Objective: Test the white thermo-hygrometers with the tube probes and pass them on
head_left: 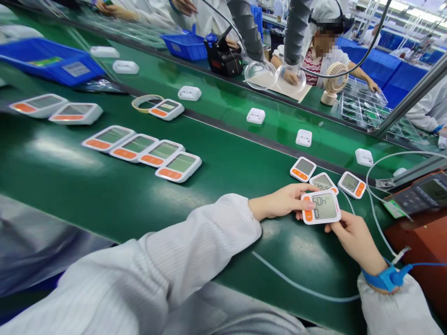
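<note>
We find both hands on one small white digital meter with an orange side strip (321, 207), held just above the green worktop (104, 195). The left hand (279, 202) closes its grip on the meter's left edge, thumb across the upper corner. The right hand (352, 237) closes its grip on the lower right corner from beneath, fingers curled under the casing. The display faces up and is lit with digits.

Just beyond the left grip lie three more lit meters (303, 169) (323, 181) (351, 184), close together, the middle one partly hidden behind the held unit. Well to the left of both grips we note a row of four unlit units (143, 152) lying flat. A blue wrist strap (387, 278) circles the right wrist, with a cable leading off to the right. Right of the right grip stands a handheld tester (424, 193). Further beyond, white housings (255, 116) lie spaced along a second green belt, where another person works behind a small desk fan (333, 83)
</note>
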{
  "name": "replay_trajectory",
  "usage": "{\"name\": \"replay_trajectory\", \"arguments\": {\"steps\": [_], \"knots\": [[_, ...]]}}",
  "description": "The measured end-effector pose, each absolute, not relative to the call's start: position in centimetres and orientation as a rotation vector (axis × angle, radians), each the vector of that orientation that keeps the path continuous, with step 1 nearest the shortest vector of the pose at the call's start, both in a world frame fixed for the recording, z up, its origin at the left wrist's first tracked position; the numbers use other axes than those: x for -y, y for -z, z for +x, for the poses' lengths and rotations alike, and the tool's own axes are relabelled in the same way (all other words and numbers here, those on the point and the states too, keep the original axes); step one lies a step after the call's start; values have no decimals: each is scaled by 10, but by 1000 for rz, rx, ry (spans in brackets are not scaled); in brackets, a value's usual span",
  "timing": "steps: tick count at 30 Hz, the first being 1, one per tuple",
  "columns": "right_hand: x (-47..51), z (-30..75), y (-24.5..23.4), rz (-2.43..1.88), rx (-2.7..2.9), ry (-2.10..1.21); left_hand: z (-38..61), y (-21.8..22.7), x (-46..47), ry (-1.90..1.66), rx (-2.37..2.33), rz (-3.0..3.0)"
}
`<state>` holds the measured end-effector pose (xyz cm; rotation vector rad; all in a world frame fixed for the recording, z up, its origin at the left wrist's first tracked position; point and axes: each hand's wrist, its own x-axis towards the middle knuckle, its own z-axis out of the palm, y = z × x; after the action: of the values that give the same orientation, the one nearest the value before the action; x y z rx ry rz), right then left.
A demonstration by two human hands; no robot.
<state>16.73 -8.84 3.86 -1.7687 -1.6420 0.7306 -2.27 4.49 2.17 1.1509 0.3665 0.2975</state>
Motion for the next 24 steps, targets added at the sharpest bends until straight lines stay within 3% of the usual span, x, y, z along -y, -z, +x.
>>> {"name": "replay_trajectory", "arguments": {"steps": [4,9,14,17,20,24], "knots": [[90,168,-36,-1828,1837,-762,-24,-21,-52,-340,-332,1139],[86,162,-34,-1653,1947,-833,-30,-20,-82,-736,-515,1069],[61,170,-27,-1850,1707,-129,-37,-12,-116,-966,-1011,1243],[42,173,-17,-2014,1696,132,-37,-6,-122,-953,-1110,1317],[29,171,-8,-2164,1612,72,-39,-2,-123,-901,-1159,1419],[27,174,-3,-2062,1445,-289,-44,-2,-123,-860,-1268,1798]]}}
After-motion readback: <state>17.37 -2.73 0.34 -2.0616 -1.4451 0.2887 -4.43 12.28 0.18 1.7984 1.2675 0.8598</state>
